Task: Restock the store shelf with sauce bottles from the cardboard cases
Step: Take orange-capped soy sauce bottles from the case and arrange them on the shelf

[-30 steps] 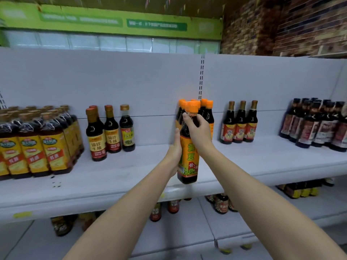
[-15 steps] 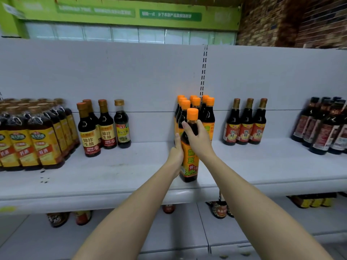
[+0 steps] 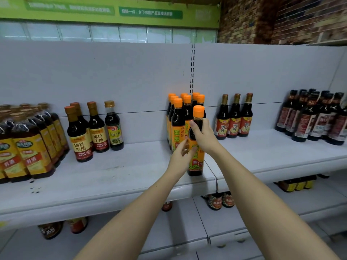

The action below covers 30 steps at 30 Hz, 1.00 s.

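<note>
Right hand (image 3: 203, 135) grips the bottle (image 3: 196, 156) neck — left hand (image 3: 180, 156) beside it.

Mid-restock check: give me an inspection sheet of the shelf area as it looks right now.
Surface: white shelf, a few dark specks near its front left.
Job's things: orange-capped bottle upright near the shelf's front edge, in front of a cluster of matching bottles; cardboard cases not in view.
Clutter: nothing seen.
Hands: right hand grips the bottle's neck; left hand beside its label, fingers loosely curled, contact unclear.
Cables: nothing seen.
Surroundings: other sauce bottles left and right; green sign above; brick wall.
</note>
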Available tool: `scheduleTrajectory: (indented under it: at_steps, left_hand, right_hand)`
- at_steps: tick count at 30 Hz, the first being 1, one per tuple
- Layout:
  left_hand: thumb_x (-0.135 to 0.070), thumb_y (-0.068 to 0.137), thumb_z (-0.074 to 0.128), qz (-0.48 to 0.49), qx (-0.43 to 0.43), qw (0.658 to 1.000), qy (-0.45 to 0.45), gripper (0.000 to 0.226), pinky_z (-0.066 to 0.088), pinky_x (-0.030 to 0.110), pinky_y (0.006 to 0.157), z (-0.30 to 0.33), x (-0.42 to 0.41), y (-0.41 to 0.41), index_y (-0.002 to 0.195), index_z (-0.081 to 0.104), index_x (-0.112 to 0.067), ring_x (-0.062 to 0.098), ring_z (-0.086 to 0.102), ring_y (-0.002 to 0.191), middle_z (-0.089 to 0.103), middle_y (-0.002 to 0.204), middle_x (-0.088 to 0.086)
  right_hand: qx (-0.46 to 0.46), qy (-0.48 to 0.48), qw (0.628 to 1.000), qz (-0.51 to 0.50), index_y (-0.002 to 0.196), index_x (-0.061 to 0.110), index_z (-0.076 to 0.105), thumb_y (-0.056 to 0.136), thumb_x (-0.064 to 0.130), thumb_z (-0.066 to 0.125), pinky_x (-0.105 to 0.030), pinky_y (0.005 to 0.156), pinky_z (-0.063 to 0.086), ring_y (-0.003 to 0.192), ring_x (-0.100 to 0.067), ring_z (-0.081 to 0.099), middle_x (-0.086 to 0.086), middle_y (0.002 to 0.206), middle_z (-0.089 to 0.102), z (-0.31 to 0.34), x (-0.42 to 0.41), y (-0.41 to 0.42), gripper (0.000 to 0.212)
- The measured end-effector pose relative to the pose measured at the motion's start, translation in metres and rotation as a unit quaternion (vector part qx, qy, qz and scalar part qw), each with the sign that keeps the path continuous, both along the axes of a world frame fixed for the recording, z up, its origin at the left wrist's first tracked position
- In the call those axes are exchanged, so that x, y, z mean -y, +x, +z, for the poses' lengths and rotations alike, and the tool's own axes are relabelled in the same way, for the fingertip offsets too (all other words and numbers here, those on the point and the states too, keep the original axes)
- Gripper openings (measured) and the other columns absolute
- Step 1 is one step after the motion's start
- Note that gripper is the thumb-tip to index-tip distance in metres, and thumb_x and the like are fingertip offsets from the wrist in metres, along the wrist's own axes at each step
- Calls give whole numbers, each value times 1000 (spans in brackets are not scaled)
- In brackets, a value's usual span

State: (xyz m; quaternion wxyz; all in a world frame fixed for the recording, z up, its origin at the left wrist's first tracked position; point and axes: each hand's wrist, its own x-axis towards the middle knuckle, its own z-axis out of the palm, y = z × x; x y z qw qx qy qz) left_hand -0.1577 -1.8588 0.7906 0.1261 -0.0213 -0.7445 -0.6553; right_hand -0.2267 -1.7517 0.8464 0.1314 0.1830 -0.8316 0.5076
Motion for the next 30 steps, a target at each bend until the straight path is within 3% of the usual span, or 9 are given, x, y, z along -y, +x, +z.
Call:
scheduleTrajectory:
  at_steps: [3,8,13,17,21,24,26,28,30]
  left_hand:
    - [-30,99,64,23,-15,999,-24,58,46,27,102,-3,0,-6,152,40,-26,7,50,122,54,132,-8]
    - [-20,100,62,23,-14,999,-42,54,47,42,110,2,-3,-29,150,42,-18,13,49,130,52,140,-2]
    - [-35,96,68,104,-36,978,-179,28,52,29,82,1,-8,-66,116,61,-17,17,64,102,64,104,-7]
    - [-36,91,73,234,-117,935,-239,43,42,22,80,4,-6,-84,125,53,-17,9,49,103,49,119,-4]
    - [-51,86,73,360,-88,887,-274,75,47,37,98,9,14,-99,142,38,-16,21,42,124,40,136,6]
    - [-48,86,75,320,-35,921,-221,88,43,44,107,16,29,-109,154,27,-19,24,36,139,36,151,6]
    - [-45,88,73,269,-29,947,-176,82,46,47,108,17,33,-116,154,30,-23,25,45,137,44,150,4]
    - [-43,94,68,228,-31,963,-139,68,52,46,101,17,32,-118,151,35,-27,23,57,127,57,140,1]
    - [-43,98,62,209,-22,971,-117,65,54,43,97,16,30,-119,153,31,-28,23,60,121,60,136,1]
  right_hand:
    - [2,-13,1000,-4,120,26,43,91,76,39,-55,103,46,119,-26,53,-5,123,53,0,0,2,58]
    - [20,-5,1000,-13,117,28,40,86,82,35,-56,104,44,122,-30,50,-7,125,53,2,-2,-17,62]
    - [15,42,998,-39,134,13,40,104,57,38,-49,107,37,129,-34,41,-15,135,45,8,-9,-48,53]
    - [-10,130,989,-68,140,14,37,104,61,28,-49,102,38,131,-35,39,-17,138,46,11,-13,-72,60]
    - [12,183,981,-67,146,20,29,100,71,17,-53,93,45,123,-42,49,-21,134,51,12,-10,-90,69]
    - [34,171,984,-25,142,21,28,101,70,22,-46,76,47,99,-41,58,-21,117,61,15,-6,-98,64]
    - [37,164,986,3,140,21,31,102,66,28,-46,68,52,84,-36,61,-16,108,63,18,-4,-102,59]
    - [55,153,986,35,144,22,29,102,65,34,-47,59,59,75,-34,65,-17,114,64,22,-3,-107,60]
    - [82,144,984,67,151,22,24,103,61,39,-36,43,54,69,-28,63,-18,125,61,24,-2,-111,63]
